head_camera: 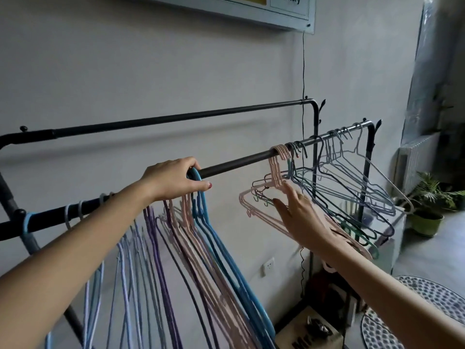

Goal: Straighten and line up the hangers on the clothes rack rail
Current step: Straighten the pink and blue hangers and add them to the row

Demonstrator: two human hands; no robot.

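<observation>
Nearest, my left hand (173,180) curls over the front rail (239,161), fingers wrapped around the hooks of the blue hangers (201,197) at the end of a packed bunch. That bunch hangs steeply below: pale lilac, purple hangers (161,260), pink, then blue, all leaning the same way. My right hand (299,217) reaches in from the lower right with fingers straight and spread, fingertips (289,188) touching the pink hangers (275,170) of a second group; it grips nothing. Beyond it along the rail, separated from the left bunch by bare rod, hang green hangers (352,222) and grey-blue hangers (357,182), splayed at uneven angles. Farther back runs the rear rail (176,119), then the wall (125,71), with a potted plant (427,210) at far right.
</observation>
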